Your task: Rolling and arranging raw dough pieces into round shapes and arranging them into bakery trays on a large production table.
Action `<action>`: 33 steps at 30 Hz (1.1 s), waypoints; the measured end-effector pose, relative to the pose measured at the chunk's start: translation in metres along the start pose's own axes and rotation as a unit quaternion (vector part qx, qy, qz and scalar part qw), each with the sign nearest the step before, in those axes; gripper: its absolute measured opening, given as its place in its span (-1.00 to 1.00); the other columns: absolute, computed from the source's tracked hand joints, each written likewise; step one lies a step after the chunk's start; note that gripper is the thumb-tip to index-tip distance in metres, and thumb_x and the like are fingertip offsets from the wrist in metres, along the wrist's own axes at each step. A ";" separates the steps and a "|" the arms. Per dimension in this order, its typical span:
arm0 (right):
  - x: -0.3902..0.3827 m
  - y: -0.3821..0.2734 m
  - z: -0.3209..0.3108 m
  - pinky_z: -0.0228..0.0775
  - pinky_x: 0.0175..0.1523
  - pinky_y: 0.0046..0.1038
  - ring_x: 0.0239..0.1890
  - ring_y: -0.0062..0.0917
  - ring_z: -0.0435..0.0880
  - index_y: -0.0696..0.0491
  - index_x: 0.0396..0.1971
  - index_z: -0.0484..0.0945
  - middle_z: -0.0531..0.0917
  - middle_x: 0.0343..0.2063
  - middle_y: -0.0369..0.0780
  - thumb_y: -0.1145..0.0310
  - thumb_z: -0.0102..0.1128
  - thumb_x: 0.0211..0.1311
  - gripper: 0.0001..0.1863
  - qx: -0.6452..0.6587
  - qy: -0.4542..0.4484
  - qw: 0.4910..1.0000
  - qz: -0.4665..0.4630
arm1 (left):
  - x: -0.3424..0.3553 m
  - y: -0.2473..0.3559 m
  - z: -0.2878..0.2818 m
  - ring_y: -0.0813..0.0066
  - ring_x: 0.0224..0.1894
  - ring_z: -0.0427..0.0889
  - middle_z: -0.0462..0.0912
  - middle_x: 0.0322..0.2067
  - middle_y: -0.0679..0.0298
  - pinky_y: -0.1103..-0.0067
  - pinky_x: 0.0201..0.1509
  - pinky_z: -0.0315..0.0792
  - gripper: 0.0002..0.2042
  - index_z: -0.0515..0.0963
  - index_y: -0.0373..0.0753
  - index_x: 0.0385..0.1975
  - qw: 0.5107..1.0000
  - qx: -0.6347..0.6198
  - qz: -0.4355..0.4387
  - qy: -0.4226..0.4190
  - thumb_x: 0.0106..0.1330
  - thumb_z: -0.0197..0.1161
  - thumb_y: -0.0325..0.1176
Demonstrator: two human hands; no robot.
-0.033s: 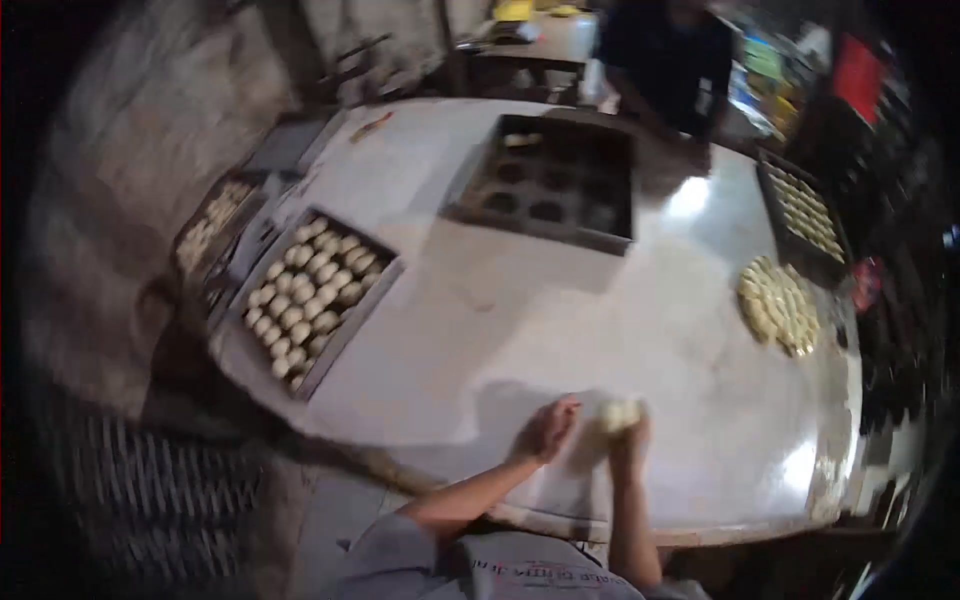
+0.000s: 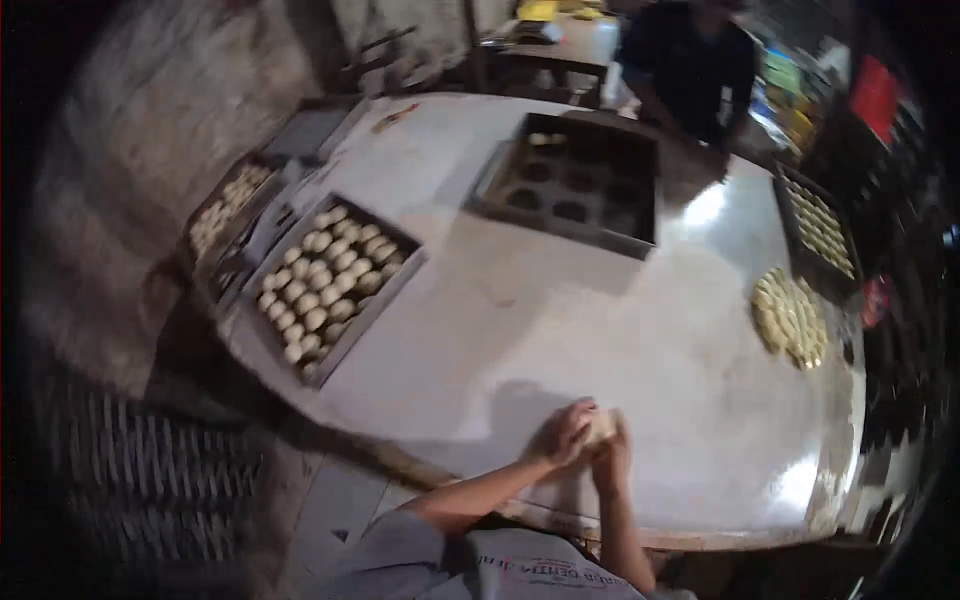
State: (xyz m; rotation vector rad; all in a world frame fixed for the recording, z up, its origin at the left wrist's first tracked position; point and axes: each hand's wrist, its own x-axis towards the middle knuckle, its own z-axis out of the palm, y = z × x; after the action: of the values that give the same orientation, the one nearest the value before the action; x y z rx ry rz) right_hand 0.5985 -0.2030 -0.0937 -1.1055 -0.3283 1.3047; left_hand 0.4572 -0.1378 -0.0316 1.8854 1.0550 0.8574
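Close to the table's near edge, my two hands meet around a pale lump of dough [image 2: 600, 427]. My left hand [image 2: 568, 434] curls its fingers against the dough's left side. On the other side my right hand [image 2: 611, 462] cups the lump from below and the right. The fingers partly cover the dough, so its full shape is hidden. Both hands are just above the pale tabletop [image 2: 450, 350], where their shadow falls.
A tray [image 2: 372, 315] of round dough balls stands at left, another tray [image 2: 232, 205] beyond it. A dark tray [image 2: 560, 232] with few pale pieces sits far centre, near a person [image 2: 690, 70]. At right lie piled dough strips [image 2: 790, 318] and a filled tray [image 2: 822, 228].
My left hand has come right onto the dough, which only my right hand held before. My right hand and the dough have shifted slightly left. The whole view has swung a little.
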 end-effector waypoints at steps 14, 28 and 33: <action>-0.092 -0.025 -0.048 0.23 -0.07 -0.23 -0.16 -0.32 0.42 0.13 -0.15 0.33 0.47 -0.27 -0.12 0.22 0.12 0.06 -0.60 -0.508 0.108 0.811 -0.268 | -0.128 -0.112 -0.139 0.20 -0.13 0.48 0.53 -0.31 0.11 0.22 0.00 0.33 -0.56 0.48 -0.25 -0.31 0.998 0.056 -0.024 -0.018 0.04 0.31 0.02; -0.053 -0.038 -0.014 0.21 -0.08 -0.20 -0.23 -0.17 0.38 0.13 -0.43 0.47 0.47 -0.33 -0.07 0.44 0.18 -0.06 -0.84 -0.687 0.072 0.612 -0.386 | -0.116 -0.057 -0.048 0.20 -0.40 0.41 0.44 -0.42 0.19 0.34 -0.31 0.27 -0.86 0.39 -0.19 -0.63 0.973 0.077 0.018 0.216 -0.13 0.25 -0.42; -0.005 -0.103 -0.088 0.22 -0.11 -0.24 -0.24 -0.22 0.38 0.13 -0.36 0.44 0.45 -0.38 -0.06 0.45 0.12 -0.07 -0.79 -0.711 0.189 0.566 -0.372 | -0.033 -0.071 -0.124 0.15 -0.43 0.40 0.43 -0.50 0.17 0.32 -0.35 0.25 -0.86 0.39 -0.21 -0.62 0.904 0.343 -0.052 0.250 -0.11 0.24 -0.44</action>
State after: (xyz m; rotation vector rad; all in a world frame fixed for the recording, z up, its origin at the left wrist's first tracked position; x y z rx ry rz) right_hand 0.7241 -0.2347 -0.0534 -2.1336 -1.4834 -0.2973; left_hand 0.3150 -0.1049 -0.0427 2.1836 1.9591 1.0198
